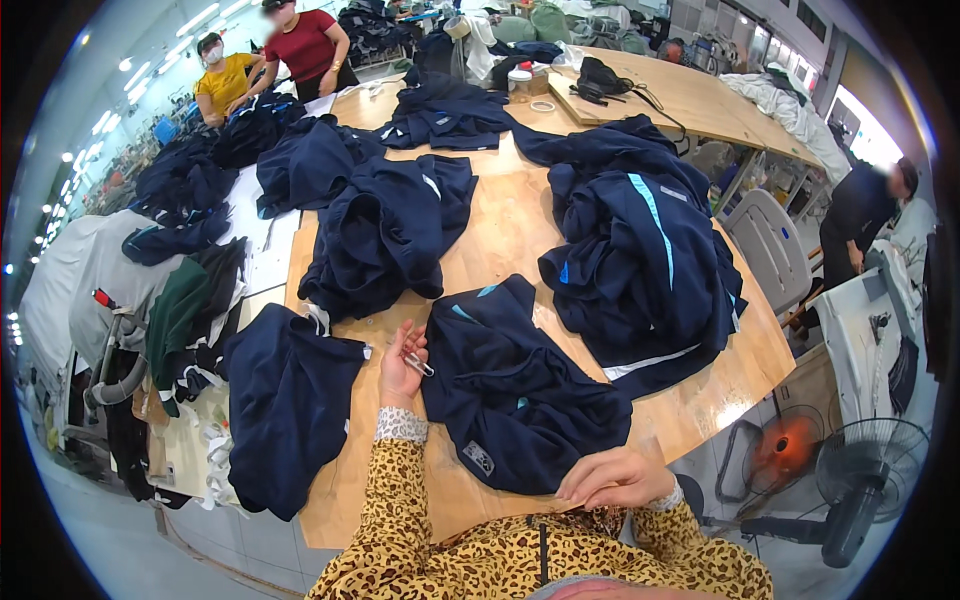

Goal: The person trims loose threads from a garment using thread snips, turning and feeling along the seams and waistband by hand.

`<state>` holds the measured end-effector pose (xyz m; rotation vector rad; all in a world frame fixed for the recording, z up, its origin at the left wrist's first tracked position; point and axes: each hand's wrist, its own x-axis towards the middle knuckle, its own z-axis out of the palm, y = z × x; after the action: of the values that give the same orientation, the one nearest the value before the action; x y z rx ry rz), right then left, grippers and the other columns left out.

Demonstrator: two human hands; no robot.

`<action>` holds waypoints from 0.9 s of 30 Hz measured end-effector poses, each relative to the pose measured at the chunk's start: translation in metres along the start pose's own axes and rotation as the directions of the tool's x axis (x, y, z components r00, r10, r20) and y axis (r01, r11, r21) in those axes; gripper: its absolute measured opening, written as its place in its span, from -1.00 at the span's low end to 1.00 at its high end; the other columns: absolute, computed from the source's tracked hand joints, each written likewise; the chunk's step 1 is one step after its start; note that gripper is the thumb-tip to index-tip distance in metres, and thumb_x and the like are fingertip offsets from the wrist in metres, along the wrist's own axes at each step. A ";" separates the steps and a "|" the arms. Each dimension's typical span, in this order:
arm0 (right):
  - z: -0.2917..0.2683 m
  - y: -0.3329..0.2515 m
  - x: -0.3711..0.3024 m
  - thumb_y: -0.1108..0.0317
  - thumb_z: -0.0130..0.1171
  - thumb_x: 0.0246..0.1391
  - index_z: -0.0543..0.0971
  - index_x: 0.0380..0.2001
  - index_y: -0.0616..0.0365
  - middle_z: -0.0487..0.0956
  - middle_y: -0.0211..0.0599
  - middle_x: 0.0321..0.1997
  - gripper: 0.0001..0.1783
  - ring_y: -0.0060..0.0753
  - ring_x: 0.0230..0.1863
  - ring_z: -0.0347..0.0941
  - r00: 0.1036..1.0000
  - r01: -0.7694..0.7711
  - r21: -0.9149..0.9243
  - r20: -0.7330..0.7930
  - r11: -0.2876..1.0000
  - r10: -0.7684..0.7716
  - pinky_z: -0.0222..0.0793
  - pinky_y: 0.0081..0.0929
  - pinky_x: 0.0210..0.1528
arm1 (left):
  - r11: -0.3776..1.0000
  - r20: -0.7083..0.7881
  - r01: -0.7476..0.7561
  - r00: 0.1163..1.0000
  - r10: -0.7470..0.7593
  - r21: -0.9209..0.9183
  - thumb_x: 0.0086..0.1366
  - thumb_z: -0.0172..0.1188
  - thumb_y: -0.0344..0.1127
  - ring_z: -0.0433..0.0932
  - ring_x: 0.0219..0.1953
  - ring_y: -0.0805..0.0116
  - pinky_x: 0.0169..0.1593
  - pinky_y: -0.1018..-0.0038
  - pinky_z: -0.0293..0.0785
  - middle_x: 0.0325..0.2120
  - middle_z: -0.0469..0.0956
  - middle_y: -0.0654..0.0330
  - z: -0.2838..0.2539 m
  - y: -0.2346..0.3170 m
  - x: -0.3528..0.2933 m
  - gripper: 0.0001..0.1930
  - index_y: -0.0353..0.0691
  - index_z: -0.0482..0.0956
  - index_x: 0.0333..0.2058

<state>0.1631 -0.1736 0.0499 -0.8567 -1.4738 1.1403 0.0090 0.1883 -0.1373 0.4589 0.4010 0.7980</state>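
Observation:
A navy garment [520,385] with small light-blue accents lies spread on the wooden table in front of me. At its left edge my left hand [402,368] is closed around a small pair of thread snips [418,365], whose pale metal end sticks out past the fingers. My right hand [618,476] rests at the garment's near right edge, fingers together and bent over the cloth; what lies under the fingertips is hidden. Another navy garment [290,405] lies flat to the left of my left hand, hanging over the table's edge.
Navy garments are heaped at the right [640,250] and far left [380,230] of the wooden table [500,215]. A grey chair [768,245] stands beyond the right edge, and a black fan [868,480] is at lower right. Two people work at the far left, another at right.

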 end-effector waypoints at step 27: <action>0.035 -0.078 0.121 0.56 0.03 0.12 0.53 -0.32 0.30 0.49 0.11 -0.18 -0.90 0.02 -0.26 0.51 0.630 0.771 0.113 0.001 0.627 -0.776 0.51 -0.19 -0.24 | 0.999 0.064 0.039 0.997 -0.039 0.005 0.38 -0.06 -0.14 0.50 -0.33 0.40 -0.27 0.54 0.47 -0.24 0.53 0.11 -0.007 0.006 0.010 -0.67 -0.19 0.41 0.00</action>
<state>0.1078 -0.0916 0.1599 -0.0454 -1.5655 0.5534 0.0079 0.2016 -0.1417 0.4778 0.3515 0.7427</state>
